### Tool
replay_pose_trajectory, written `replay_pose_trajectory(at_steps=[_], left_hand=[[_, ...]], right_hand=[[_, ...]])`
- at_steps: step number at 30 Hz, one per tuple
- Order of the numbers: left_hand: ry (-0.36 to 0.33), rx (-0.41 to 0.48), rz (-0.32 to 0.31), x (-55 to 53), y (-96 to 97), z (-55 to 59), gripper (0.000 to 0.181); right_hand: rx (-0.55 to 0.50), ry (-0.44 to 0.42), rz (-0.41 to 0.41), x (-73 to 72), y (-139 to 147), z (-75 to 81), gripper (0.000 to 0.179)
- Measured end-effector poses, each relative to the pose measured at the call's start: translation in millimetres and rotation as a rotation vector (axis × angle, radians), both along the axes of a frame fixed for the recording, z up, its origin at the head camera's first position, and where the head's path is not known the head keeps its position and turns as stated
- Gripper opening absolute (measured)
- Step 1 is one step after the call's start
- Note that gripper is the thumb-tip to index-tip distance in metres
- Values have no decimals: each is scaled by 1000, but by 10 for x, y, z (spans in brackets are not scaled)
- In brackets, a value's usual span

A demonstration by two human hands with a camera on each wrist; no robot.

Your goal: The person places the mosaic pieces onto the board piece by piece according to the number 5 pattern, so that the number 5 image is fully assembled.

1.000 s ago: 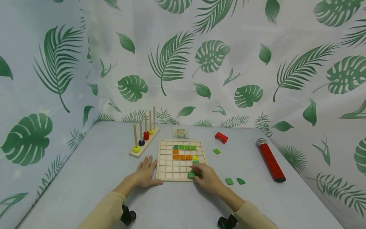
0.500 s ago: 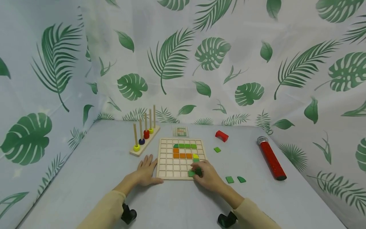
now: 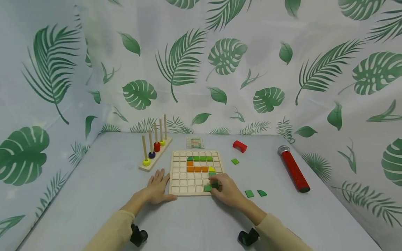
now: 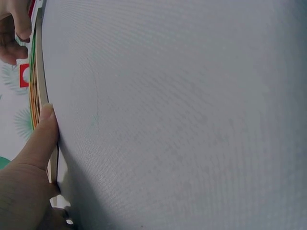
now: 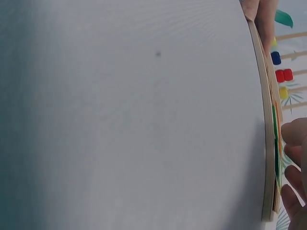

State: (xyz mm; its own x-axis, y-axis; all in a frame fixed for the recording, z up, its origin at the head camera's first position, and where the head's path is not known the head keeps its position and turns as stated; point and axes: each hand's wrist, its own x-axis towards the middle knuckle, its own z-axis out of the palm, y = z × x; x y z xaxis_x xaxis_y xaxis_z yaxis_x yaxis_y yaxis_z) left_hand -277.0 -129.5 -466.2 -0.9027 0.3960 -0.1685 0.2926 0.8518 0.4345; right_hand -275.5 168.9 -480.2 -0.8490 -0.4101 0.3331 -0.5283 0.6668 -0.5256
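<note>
In the head view a wooden grid board (image 3: 185,181) lies on the table with green, orange and yellow tiles in its cells. My left hand (image 3: 157,188) rests flat at the board's left side, fingers spread; in the left wrist view its thumb (image 4: 41,139) touches the near edge. My right hand (image 3: 227,190) is over the lower right part, fingers bent, thumb and forefinger around a shaded dark green tile (image 3: 215,184). Whether they pinch it or only touch it is hidden. A green tile (image 3: 207,188) sits beside the thumb. In the right wrist view several bent fingertips (image 5: 291,134) hover by the board edge.
A peg stand (image 3: 154,158) with coloured beads is at the back left, a pattern card (image 3: 194,142) behind the board. To the right lie a red arch block (image 3: 240,146), loose green tiles (image 3: 249,193), a green quarter-round tile (image 3: 262,192) and a red flashlight (image 3: 294,170).
The head view has shifted slightly. Both hands keep almost the same place on the board, and the tiles look unchanged.
</note>
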Motion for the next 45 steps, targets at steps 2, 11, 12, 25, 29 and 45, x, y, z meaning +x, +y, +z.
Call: replay_pose_trajectory(at_steps=[2,11,12,25,29,45], left_hand=[[3,3,-2,7,-3,10,95],[7,6,-7,12,-3,19,94],[6,5,-6,13,-3,24,94],[20,6,-9,14,-13,39,95],[17,18,-10,43,-6,58,94],[13,10,-2,8,5,-4,94]], right_hand=[[-16,-16,-10,6,34,9,36],[-5,27,-64,16,306,54,33],[0,19,-68,16,346,59,34],[85,-136,-138,27,883,94,33],[138,-151,-135,65,1024,87,33],[96,-55,-144,171,1367,26,29]])
